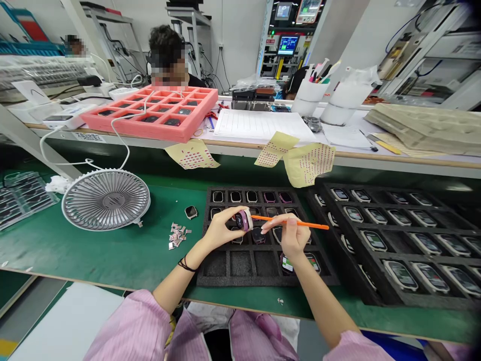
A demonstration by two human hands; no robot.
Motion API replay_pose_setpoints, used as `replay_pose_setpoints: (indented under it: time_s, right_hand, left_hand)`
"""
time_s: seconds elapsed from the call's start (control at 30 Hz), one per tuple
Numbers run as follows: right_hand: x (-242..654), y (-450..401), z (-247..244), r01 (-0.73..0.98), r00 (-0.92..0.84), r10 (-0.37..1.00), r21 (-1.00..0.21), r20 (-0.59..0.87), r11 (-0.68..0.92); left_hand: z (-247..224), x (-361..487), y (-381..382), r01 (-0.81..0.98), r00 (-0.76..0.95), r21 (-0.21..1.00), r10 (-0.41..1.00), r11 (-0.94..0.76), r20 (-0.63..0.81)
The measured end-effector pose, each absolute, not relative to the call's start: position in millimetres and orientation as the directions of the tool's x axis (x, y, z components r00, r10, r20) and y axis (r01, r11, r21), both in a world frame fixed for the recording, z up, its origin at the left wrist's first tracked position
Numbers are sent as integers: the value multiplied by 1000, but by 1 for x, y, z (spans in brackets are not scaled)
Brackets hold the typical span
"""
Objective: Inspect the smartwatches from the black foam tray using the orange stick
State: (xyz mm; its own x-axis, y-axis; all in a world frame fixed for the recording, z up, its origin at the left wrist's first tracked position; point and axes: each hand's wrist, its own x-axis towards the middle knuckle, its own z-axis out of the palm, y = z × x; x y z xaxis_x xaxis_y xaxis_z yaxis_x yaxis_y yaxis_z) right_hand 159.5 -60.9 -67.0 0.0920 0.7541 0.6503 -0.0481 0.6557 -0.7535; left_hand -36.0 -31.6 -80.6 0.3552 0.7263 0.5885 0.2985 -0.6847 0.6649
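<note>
My left hand (221, 229) grips a small smartwatch case (240, 220) by its edges, its purple side and pale back showing. In my right hand (293, 237) is a thin orange stick (315, 225), whose far end reaches the pale back of the watch; whether it touches I cannot tell. Both hands are over a black foam tray (221, 281), with watch cases in many of its pockets. Two cases with lit screens, one of them a watch (287, 264), sit in the tray by my right wrist.
Stacked foam trays (394, 298) of watches stand on the right. To the left are a grey fan (107, 200), a loose watch (191, 212) and small metallic pieces (178, 235). A pink foam tray (184, 131) lies on the shelf; a person (167, 55) sits behind.
</note>
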Motion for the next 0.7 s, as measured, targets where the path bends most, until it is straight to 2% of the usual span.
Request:
replay_pose_setpoints:
  time_s: [0.2, 0.4, 0.6, 0.7]
  right_hand:
    - [162, -61, -72, 80, 39, 695, -695, 718, 714]
    - [165, -60, -73, 164, 0, 688, -678, 726, 716]
    - [159, -58, -67, -6, 24, 741, -741, 671, 671]
    - [157, -59, -66, -9, -9, 738, -738, 674, 674]
  left_hand:
    - [-84, -35, -33, 318, 325, 654, 727, -686, 604]
    - [-87, -33, -33, 345, 316, 644, 731, -682, 605]
    - [-83, -33, -32, 369, 328, 659, 755, -655, 567]
    - [-83, -33, -32, 374, 326, 661, 759, -651, 563]
